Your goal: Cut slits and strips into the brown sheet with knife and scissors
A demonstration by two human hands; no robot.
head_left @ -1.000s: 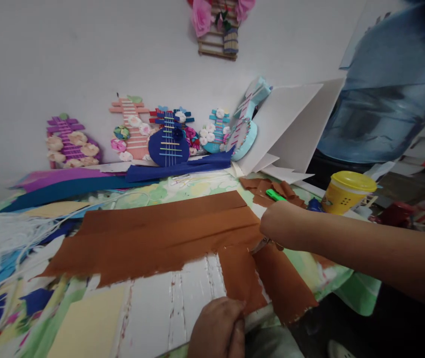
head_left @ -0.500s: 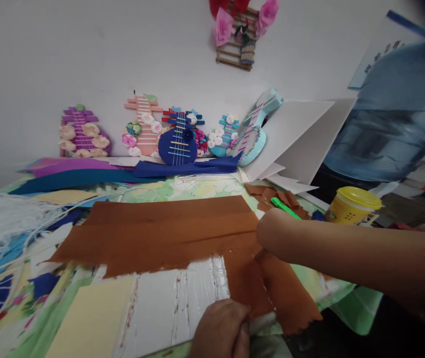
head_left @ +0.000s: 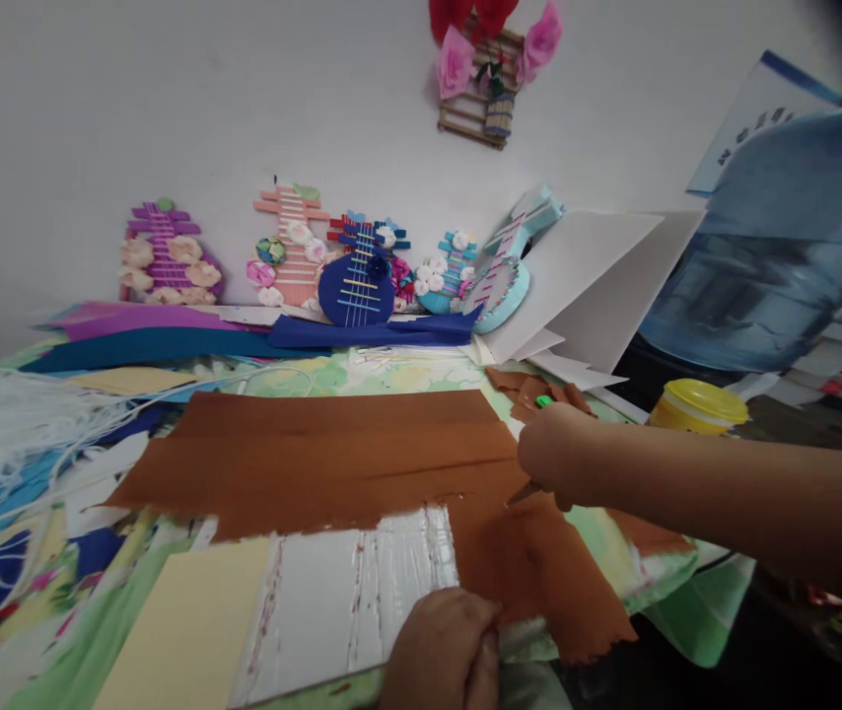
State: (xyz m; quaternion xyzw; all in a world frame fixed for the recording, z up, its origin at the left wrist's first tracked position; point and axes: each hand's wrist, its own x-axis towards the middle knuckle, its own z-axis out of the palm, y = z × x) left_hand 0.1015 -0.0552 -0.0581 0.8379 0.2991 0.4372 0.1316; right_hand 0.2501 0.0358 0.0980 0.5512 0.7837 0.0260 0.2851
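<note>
Brown sheet material (head_left: 332,449) lies across a white board (head_left: 317,602), with a ragged flap (head_left: 576,582) reaching toward the lower right. My right hand (head_left: 550,454) is closed round a thin pointed tool (head_left: 525,492), its tip down at the brown material. The rest of that tool is hidden by the hand. My left hand (head_left: 443,646) rests with curled fingers at the board's near right edge, beside the brown flap; whatever it grips is hidden. A green object (head_left: 543,401) shows just behind my right hand.
Brown scraps (head_left: 576,396) and a yellow-lidded tub (head_left: 698,402) are at right, before a large water bottle (head_left: 768,247). White cord (head_left: 14,434) tangles at left. Several instrument-shaped crafts, including a blue one (head_left: 356,286), line the wall.
My right hand has lifted and turned slightly, showing more of the pointed tool. The slit in the brown flap looks less open. My left hand stays nearly in place; the camera view has shifted slightly.
</note>
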